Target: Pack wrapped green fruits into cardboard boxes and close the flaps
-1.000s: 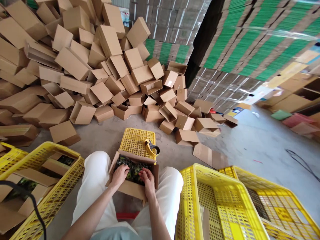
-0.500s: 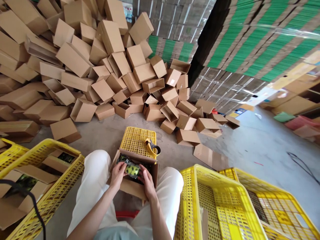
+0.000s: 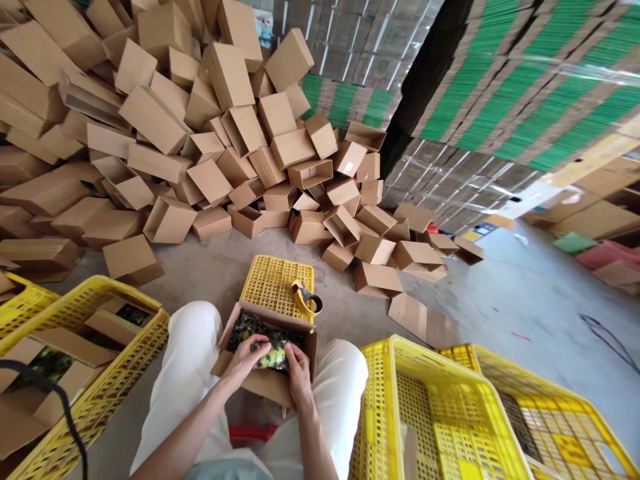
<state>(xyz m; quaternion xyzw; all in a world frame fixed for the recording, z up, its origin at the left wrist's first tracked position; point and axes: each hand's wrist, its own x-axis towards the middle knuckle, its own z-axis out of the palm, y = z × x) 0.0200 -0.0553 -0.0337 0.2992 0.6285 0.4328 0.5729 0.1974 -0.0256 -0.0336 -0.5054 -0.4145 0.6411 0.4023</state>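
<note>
An opened cardboard box (image 3: 267,380) rests between my knees. Inside it lie dark, shiny plastic-wrapped packs with green and black patterning. My left hand (image 3: 245,360) and my right hand (image 3: 299,373) hold the two ends of one clear plastic pack (image 3: 273,357), green with black spots, at the box's opening. The fingers of both hands are closed on its edges. Just beyond the box, a yellow tape dispenser (image 3: 305,300) lies on an upturned yellow crate (image 3: 265,279).
At left, a yellow crate (image 3: 145,347) holds opened boxes with similar packs. Two yellow crates (image 3: 390,400) stand at right. A large heap of cardboard boxes (image 3: 210,180) fills the floor ahead, with strapped stacks of flattened cardboard (image 3: 480,87) behind. A black cable (image 3: 70,407) hangs at left.
Both hands have lowered the green spotted pack slightly toward me, into the box. The fingers now pinch its top edges more closely. The view has shifted a little.
</note>
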